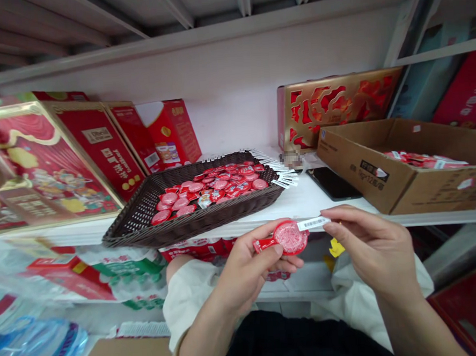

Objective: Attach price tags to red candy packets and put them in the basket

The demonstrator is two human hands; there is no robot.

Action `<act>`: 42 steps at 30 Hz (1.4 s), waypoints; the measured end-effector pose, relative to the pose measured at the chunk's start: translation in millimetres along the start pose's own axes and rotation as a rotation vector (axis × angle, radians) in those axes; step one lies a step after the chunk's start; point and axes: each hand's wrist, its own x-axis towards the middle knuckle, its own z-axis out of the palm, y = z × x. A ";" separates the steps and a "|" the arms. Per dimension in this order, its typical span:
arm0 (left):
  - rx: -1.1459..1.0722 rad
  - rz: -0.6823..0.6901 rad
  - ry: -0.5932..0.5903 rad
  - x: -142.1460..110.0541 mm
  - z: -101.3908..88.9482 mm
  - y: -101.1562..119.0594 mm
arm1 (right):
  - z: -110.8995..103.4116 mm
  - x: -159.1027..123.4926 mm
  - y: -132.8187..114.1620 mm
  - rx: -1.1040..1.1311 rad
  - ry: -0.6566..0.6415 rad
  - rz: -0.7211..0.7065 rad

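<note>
My left hand (252,271) holds a round red packet (290,237) with a clear, pink-filled centre and a short red tab. My right hand (377,250) pinches a white barcode label (313,223) between thumb and fingers. The label sticks out from the packet's edge toward that hand. Both hands are close together, just below the front edge of a white shelf (304,202). Beyond them, a dark woven wicker basket (192,225) sits tilted on the shelf, holding several similar red packets (210,190) with white labels fanning past its far rim.
A brown cardboard box (354,176) with more red packets stands at the right of the shelf. A black phone (333,183) lies next to it. Gold-and-red gift boxes (334,107) and red boxes (95,149) line the back. Plastic-wrapped goods (107,277) sit below.
</note>
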 end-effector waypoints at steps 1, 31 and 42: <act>-0.009 0.000 -0.003 -0.1 -0.7 -2.5 | 0.2 -0.2 1.1 0.012 -0.037 -0.006; 0.281 0.030 0.097 4.5 14.1 -18.2 | 8.6 -12.0 6.6 0.037 -0.285 0.266; 0.217 0.063 0.150 9.7 6.9 -27.8 | 14.6 -14.1 13.9 0.158 -0.277 0.389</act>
